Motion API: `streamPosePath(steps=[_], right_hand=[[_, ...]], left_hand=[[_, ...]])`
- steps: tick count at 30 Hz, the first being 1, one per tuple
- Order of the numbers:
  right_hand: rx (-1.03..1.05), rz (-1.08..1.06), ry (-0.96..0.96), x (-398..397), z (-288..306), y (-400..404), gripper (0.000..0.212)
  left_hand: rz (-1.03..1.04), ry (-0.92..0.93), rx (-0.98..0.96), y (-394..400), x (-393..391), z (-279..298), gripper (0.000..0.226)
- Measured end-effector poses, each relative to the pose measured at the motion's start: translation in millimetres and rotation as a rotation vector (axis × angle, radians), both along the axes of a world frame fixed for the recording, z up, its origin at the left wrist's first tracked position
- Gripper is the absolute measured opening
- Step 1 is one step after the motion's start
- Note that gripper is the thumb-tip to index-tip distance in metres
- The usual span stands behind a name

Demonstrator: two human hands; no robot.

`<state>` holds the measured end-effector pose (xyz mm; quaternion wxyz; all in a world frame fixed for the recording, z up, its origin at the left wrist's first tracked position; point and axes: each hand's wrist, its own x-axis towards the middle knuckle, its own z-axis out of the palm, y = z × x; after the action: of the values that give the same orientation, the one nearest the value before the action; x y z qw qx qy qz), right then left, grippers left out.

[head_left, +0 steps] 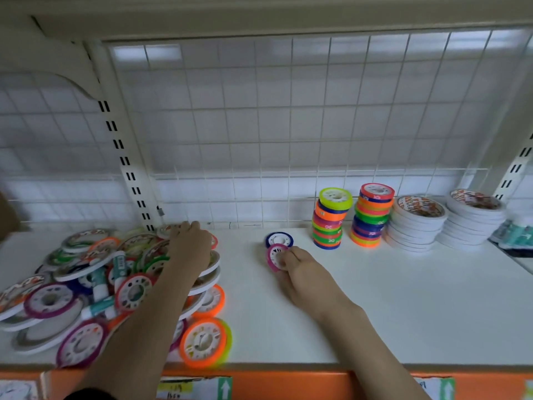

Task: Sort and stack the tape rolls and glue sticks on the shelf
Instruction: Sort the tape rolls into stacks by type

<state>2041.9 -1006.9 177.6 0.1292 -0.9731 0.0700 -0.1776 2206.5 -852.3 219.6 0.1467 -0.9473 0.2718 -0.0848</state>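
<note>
A jumbled pile of coloured and white tape rolls (86, 284) with teal glue sticks (99, 306) fills the shelf's left side. My left hand (191, 246) reaches over the pile, its fingers on a roll at the back. My right hand (297, 269) pinches a tilted pink tape roll (274, 256) just in front of a blue roll (279, 239) lying flat. At the right stand two stacks of coloured rolls (331, 223) (373, 215) and two stacks of white rolls (415, 223) (471, 217).
The white shelf board (375, 313) has an orange front edge (288, 382) with paper labels. A wire grid (259, 125) forms the back wall. A slotted upright (127, 163) stands behind the pile. Teal packets (512, 233) lie at the far right.
</note>
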Motion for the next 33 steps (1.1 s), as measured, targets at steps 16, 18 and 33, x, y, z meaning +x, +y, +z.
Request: streamPosePath(steps=[16, 18, 33], right_hand=[[-0.044, -0.011, -0.302, -20, 70, -59, 0.013], [-0.087, -0.048, -0.284, -18, 81, -75, 0.015], [-0.318, -0.147, 0.16, 4, 120, -113, 0.023]], left_hand=[[-0.177, 0.054, -0.756, -42, -82, -10, 0.031], [-0.242, 0.013, -0.822, -49, -98, -23, 0.023], [-0.243, -0.02, -0.851, -51, -114, -49, 0.024]])
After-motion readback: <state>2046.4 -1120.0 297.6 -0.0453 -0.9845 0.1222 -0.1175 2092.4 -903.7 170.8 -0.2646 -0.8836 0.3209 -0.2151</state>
